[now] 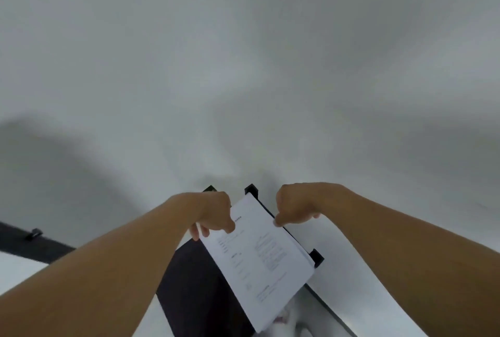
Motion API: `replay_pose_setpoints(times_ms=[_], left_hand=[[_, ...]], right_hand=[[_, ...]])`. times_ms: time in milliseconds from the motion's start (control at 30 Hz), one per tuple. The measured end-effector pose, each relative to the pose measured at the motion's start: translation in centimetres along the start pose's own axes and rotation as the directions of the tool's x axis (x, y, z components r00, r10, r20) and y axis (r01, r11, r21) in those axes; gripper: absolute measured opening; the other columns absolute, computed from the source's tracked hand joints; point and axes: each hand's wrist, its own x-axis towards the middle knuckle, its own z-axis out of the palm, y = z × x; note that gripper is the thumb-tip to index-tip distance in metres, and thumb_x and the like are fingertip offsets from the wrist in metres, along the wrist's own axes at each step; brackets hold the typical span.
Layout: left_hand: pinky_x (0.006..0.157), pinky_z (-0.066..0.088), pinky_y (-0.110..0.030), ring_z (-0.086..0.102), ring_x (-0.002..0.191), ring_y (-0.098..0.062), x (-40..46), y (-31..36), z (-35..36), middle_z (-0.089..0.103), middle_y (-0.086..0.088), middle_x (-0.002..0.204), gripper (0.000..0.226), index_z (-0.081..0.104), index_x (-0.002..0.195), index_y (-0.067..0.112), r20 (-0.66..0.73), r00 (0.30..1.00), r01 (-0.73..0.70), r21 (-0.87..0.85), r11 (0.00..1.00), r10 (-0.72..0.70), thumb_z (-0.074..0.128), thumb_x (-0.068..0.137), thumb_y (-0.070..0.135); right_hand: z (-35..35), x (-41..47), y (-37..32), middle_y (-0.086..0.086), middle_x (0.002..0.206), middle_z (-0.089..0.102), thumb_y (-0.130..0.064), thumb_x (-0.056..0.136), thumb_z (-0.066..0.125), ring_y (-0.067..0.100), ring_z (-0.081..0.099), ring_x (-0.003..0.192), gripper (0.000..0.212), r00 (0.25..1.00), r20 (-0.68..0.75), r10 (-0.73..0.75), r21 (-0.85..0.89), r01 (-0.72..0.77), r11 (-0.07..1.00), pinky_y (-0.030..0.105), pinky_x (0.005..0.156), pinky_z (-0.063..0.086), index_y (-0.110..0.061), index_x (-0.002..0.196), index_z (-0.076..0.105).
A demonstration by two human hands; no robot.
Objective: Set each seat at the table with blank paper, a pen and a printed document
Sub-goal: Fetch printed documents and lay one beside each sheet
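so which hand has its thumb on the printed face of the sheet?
The left hand: its thumb presses the printed sheet on the text side. The right hand only pinches the sheet's far edge.

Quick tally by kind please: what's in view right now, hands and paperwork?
Hands: 2, left hand and right hand
Printed document stack, held by both hands: 1
Black tray behind it: 1
Pens: 0 visible
Total: 4

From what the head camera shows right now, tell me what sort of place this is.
Probably an office or meeting room. Both hands, left hand and right hand, hold a printed document above a black paper tray on a plain white surface, under bare pale walls.
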Motion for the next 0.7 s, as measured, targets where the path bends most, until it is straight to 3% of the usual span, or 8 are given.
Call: replay_pose_setpoints(times_ms=[100,200,267,367,467,600,700], left_hand=[[0.073,0.070,-0.036,0.078,0.083,-0.022,1.2,-0.7,2.0,0.072,-0.007,0.098,0.028,0.063,0.127,0.012,-0.037,0.995,0.084,-0.155,0.984,-0.090,0.065,0.103,0.026],[0.078,0.071,-0.043,0.082,0.090,-0.030,2.5,-1.0,4.9,0.079,-0.013,0.099,0.025,0.067,0.122,0.011,-0.066,0.978,0.164,-0.334,0.928,-0.197,0.064,0.102,0.025],[0.081,0.071,-0.045,0.082,0.092,-0.033,3.3,-0.9,7.4,0.080,-0.014,0.097,0.022,0.068,0.119,0.010,-0.055,0.959,0.222,-0.464,0.858,-0.278,0.063,0.102,0.021],[0.087,0.069,-0.047,0.081,0.100,-0.033,4.2,-0.5,10.8,0.080,-0.015,0.107,0.021,0.071,0.120,0.007,-0.019,0.937,0.261,-0.626,0.735,-0.349,0.061,0.104,0.016],[0.089,0.069,-0.047,0.077,0.106,-0.030,5.3,-0.4,14.1,0.077,-0.012,0.110,0.021,0.069,0.122,0.008,0.011,0.919,0.284,-0.712,0.642,-0.394,0.060,0.103,0.012],[0.093,0.067,-0.048,0.072,0.107,-0.029,6.8,-0.3,17.4,0.072,-0.008,0.113,0.019,0.069,0.116,0.012,0.017,0.887,0.293,-0.794,0.533,-0.462,0.058,0.101,0.011],[0.090,0.067,-0.048,0.070,0.094,-0.028,7.7,-0.3,18.4,0.073,-0.009,0.106,0.011,0.067,0.102,0.007,-0.010,0.859,0.278,-0.831,0.482,-0.512,0.057,0.098,0.009]], right_hand=[[0.5,3.3,0.6,0.002,0.074,0.054,-0.043,0.098,0.069,0.020,0.051,0.058,0.038,0.997,0.060,-0.053,0.018,0.052,0.999,0.029,0.059,0.045,-0.016,0.079,0.050],[2.0,6.5,1.7,0.004,0.091,0.066,-0.046,0.096,0.070,0.021,0.061,0.072,0.034,0.992,0.103,-0.078,0.070,0.071,0.995,0.034,0.069,0.059,-0.014,0.098,0.059],[3.4,8.5,2.3,0.008,0.103,0.070,-0.045,0.097,0.070,0.023,0.065,0.079,0.034,0.989,0.122,-0.082,0.087,0.071,0.994,0.039,0.075,0.064,-0.015,0.106,0.060],[5.4,10.8,3.3,0.008,0.101,0.068,-0.039,0.098,0.066,0.026,0.066,0.080,0.028,0.983,0.168,-0.075,0.098,0.059,0.993,0.044,0.078,0.066,-0.014,0.105,0.057],[7.1,11.9,4.3,0.008,0.106,0.068,-0.034,0.099,0.063,0.025,0.066,0.087,0.034,0.980,0.186,-0.067,0.125,0.044,0.991,0.045,0.084,0.064,-0.010,0.122,0.058],[8.5,12.9,5.4,0.012,0.114,0.068,-0.025,0.103,0.059,0.017,0.055,0.076,0.039,0.985,0.166,-0.051,0.133,0.028,0.991,0.031,0.062,0.048,-0.001,0.133,0.057],[9.2,13.7,5.9,0.007,0.099,0.062,-0.024,0.103,0.058,0.017,0.051,0.073,0.032,0.988,0.149,-0.044,0.152,0.021,0.988,0.028,0.058,0.041,-0.002,0.128,0.057]])
